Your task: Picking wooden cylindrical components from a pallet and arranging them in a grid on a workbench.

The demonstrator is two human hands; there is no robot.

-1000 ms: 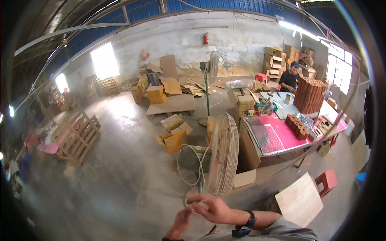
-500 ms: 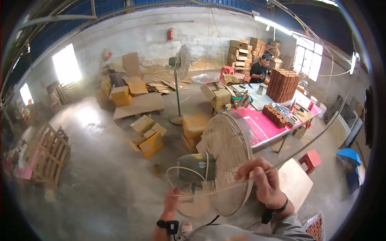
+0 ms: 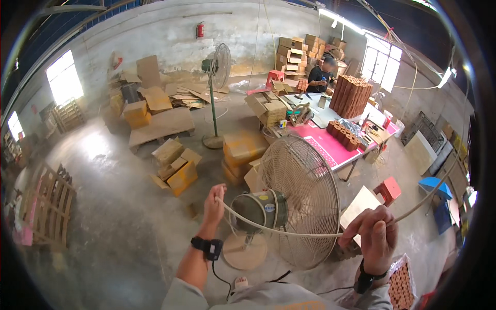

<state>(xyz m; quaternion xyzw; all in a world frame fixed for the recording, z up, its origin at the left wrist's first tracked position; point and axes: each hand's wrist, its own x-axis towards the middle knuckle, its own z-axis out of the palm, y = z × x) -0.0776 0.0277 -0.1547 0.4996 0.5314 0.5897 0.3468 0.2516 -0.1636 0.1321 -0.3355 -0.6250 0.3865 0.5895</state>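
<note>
A pale cable (image 3: pixel 289 233) sags between my two hands, passing in front of a large caged floor fan (image 3: pixel 258 209) with a green motor housing. My left hand (image 3: pixel 214 202) is closed on one part of the cable, just left of the motor. On the right, my right hand (image 3: pixel 376 238) pinches the cable to the right of the fan's cage. From there the cable climbs toward the upper right, past the blue umbrella-like thing. Part of the cable also loops around the motor housing. Both wrists wear black bands.
Opened cardboard boxes (image 3: pixel 178 170) lie on the floor at left of centre. A pink-topped table (image 3: pixel 323 147) with brown tube bundles stands beyond the fan; a person (image 3: pixel 321 76) sits behind it. Another fan (image 3: pixel 214 111) stands farther back. A red stool (image 3: pixel 388 191) is at right.
My left hand has risen and moved slightly left with the cable. My right hand has shifted right and lower. The cable's span between them is wider, and the view has turned slightly right.
</note>
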